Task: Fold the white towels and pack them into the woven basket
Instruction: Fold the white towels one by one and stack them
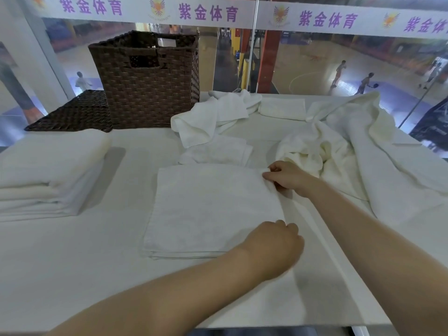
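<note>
A folded white towel (208, 209) lies flat on the white table in front of me. My right hand (286, 177) pinches its far right corner. My left hand (274, 246) grips its near right corner with curled fingers. The dark brown woven basket (145, 90) stands upright at the back left, its inside hidden from here. A stack of folded white towels (48, 175) sits at the left. Crumpled white towels (218, 117) lie behind the folded one, and a big rumpled towel (351, 146) spreads over the right side.
The basket's flat woven lid (75, 112) lies to the left of the basket. A small folded towel (282, 109) rests at the back centre. A glass wall (315, 64) behind the table overlooks a sports hall. The table's front edge (266, 327) is close to me.
</note>
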Demonstrator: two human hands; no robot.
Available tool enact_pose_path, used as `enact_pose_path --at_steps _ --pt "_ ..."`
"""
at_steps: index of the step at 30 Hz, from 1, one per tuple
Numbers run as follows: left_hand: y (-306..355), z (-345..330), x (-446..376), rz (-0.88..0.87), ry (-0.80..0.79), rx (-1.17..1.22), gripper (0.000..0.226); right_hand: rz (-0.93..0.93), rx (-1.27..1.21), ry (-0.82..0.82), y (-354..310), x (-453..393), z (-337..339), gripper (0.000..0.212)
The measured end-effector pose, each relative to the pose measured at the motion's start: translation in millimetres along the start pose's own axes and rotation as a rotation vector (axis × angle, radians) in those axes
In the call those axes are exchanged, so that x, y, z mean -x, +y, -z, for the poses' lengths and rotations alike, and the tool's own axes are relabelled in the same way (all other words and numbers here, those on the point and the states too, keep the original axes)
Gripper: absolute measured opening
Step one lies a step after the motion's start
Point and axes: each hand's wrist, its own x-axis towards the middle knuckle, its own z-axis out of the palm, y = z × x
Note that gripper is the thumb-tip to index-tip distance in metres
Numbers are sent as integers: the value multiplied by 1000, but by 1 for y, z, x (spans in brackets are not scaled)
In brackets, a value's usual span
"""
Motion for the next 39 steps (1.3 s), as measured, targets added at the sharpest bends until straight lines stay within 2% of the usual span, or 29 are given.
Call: enact_pose_path --at_steps 4,6,10,13,15,18,20,24,28,30,33,36,39 --pt "-3 0 6 -12 14 6 20 21 -9 31 2 1 -3 21" --pt "-11 -5 11 9 121 79 20 23 -8 25 -1 3 1 22" --pt "-30 -9 27 103 357 484 27 -9 -25 -52 -10 1 14 26" --pt "-40 -5 53 220 486 822 33 1 -26 -25 -32 1 25 28" --pt "-47 -4 70 279 606 1023 30 40 3 16 -56 3 30 26" --pt "-53 -8 94 445 820 1164 31 136 58 64 -98 7 28 21" --pt "-55 -12 111 535 890 1230 33 230 120 71 -129 9 19 17" --pt "-58 -18 149 595 956 1217 20 408 347 22 -188 12 -17 19" --pt "-67 -30 187 719 949 1119 20 471 603 -25 -232 12 -63 22" --pt "-72 -35 204 820 915 1044 21 461 617 -60 -247 12 -84 26" --pt "-80 -47 222 910 813 912 18 356 554 -208 -262 14 -109 30" --pt "-86 -57 232 936 687 846 22 263 522 -356 -262 9 -132 27" --pt "-89 -65 235 910 591 790 22 240 623 -395 -258 5 -150 24"
